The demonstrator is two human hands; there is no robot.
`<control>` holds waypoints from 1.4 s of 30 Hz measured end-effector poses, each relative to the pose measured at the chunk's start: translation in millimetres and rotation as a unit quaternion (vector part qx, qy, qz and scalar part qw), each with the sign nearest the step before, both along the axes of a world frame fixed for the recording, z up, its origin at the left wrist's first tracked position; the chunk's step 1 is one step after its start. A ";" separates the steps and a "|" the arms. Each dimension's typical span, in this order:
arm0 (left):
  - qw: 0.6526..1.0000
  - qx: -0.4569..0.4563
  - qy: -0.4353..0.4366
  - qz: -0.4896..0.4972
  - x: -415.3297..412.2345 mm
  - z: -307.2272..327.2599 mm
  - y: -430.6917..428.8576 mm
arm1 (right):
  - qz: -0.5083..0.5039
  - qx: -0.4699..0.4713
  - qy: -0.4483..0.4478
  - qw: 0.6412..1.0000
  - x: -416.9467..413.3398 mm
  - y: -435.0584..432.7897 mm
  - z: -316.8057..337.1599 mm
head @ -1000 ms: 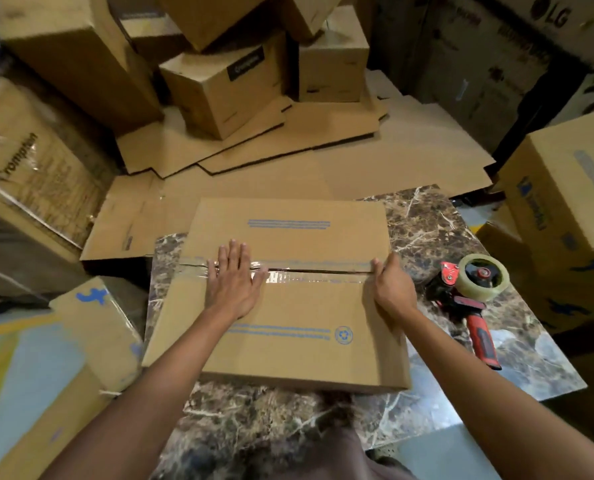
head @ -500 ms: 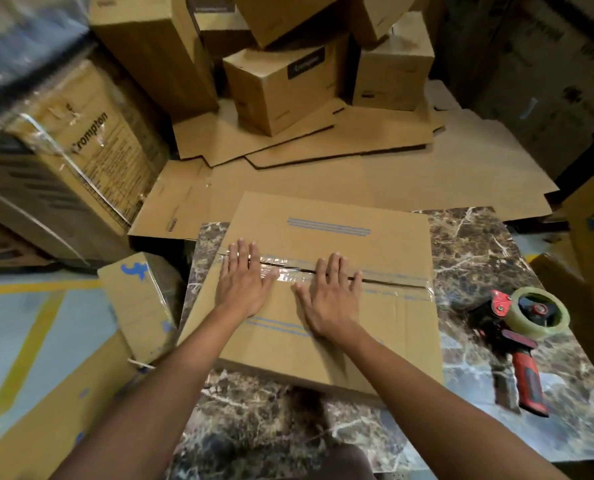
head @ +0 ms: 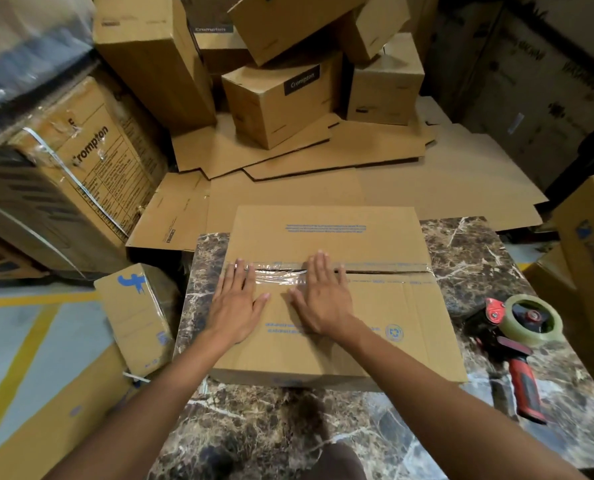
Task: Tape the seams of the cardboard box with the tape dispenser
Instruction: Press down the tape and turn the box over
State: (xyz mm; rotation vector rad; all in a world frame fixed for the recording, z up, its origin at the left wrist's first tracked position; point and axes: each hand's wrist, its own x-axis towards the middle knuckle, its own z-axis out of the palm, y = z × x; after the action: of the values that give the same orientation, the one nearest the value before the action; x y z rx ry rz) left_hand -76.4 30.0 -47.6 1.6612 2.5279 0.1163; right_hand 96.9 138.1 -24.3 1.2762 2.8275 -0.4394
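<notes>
Left hand (head: 237, 308) and right hand (head: 323, 299), both flat with fingers spread, press the taped seam (head: 288, 273) of cardboard box (head: 410, 327) mid-frame; tape dispenser (head: 517, 344) lies lower right, untouched

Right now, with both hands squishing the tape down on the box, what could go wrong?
1. The clear tape looks wrinkled between the left hand and right hand, so creases might get pressed in.
2. On the cardboard box, the seam right of the hands looks slightly open, so the flaps may not seal flush.
3. The tape dispenser lies near the marble table's right edge; a bump could knock it off.
</notes>
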 end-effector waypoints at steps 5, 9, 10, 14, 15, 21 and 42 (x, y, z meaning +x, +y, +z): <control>0.996 0.062 -0.022 0.055 -1.6 -0.4 -6.7 | 0.125 -0.026 -0.005 0.992 -25.2 -34.2 -3.7; 0.995 0.074 -0.039 0.058 -6.3 0.8 -5.9 | 0.092 0.019 -0.027 0.995 -7.6 -15.7 -3.4; 0.994 0.072 -0.044 0.065 -5.7 1.7 -5.4 | 0.075 0.025 -0.039 0.996 -6.3 -15.5 -1.5; 0.987 0.046 -0.088 0.130 -1.0 6.0 -4.9 | 0.035 0.036 -0.017 0.999 -34.7 -23.9 9.4; 0.984 0.042 -0.100 0.140 -1.8 6.7 -4.8 | 0.050 0.032 0.002 0.998 -46.1 -24.6 11.2; 0.949 0.080 -0.248 0.177 -27.2 1.7 -6.7 | 0.159 -0.027 -0.019 0.987 -81.5 -31.3 1.0; 0.999 -0.006 -0.037 -0.004 -19.9 -0.4 -14.3 | -0.142 0.041 -0.037 0.988 -33.0 15.7 -21.4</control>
State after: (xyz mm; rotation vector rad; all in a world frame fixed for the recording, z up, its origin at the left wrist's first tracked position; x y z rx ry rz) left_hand -96.3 15.7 -48.0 1.6304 2.4636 0.1582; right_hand 63.8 153.7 -45.7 1.6829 2.6371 -0.2732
